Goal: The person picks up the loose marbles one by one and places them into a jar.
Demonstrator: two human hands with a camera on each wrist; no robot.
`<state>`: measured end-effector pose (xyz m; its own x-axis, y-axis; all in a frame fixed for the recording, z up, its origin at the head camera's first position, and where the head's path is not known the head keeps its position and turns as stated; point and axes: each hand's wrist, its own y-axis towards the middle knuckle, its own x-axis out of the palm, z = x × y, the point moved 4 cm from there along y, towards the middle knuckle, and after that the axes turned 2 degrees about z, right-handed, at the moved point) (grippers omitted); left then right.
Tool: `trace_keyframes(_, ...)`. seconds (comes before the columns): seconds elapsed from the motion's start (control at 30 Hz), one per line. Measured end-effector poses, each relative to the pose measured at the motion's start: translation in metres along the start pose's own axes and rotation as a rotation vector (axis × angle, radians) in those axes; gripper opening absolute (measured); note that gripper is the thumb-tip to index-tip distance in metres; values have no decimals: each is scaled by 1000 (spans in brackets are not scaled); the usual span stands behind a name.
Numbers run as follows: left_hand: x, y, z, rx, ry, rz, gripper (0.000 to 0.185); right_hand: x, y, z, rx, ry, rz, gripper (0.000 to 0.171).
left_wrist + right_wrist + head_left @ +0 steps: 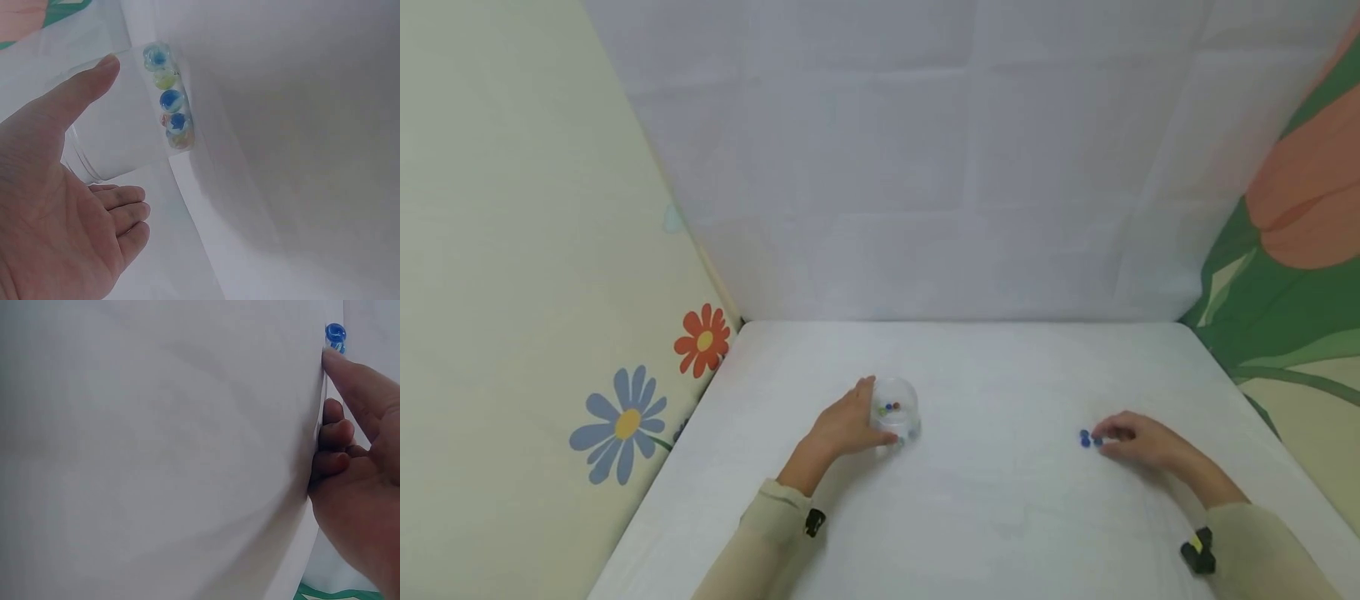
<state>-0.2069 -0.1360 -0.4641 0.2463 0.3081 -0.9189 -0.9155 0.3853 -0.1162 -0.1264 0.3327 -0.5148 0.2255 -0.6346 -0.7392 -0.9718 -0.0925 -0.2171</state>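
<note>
My left hand (pixel 846 425) holds a clear jar (pixel 897 388) standing on the white table, thumb on the near side and fingers round the left. In the left wrist view, several glass marbles (pixel 172 100) with blue, yellow-green and reddish swirls lie at the jar's bottom. Over to the right, my right hand (pixel 1150 442) is low at the tabletop, with thumb and forefinger on a blue marble (pixel 1098 441). Beside those fingertips sit more blue marbles (pixel 1084 438). In the right wrist view the thumb tip overlaps a blue marble (pixel 337 347), and the other fingers are curled under.
A white cloth covers the table (pixel 985 500), and a white sheet (pixel 910 167) hangs behind its back edge. Flower-patterned cloth (pixel 535 250) flanks the table's left side, with a large tulip print (pixel 1307 183) on the right. Both wrists carry small black devices (pixel 1199 552).
</note>
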Motion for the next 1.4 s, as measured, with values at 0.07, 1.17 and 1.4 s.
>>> trace_keyframes(0.07, -1, 0, 1, 0, 5, 3, 117, 0, 0, -1, -3, -7, 6, 30)
trace_keyframes(1.17, -1, -2, 2, -9, -3, 13, 116, -15, -9, -57, -54, 202, 138, 45)
trace_keyframes(1.4, 1, 0, 1, -12, 13, 15, 116, -12, -8, -67, -73, 238, 146, 44)
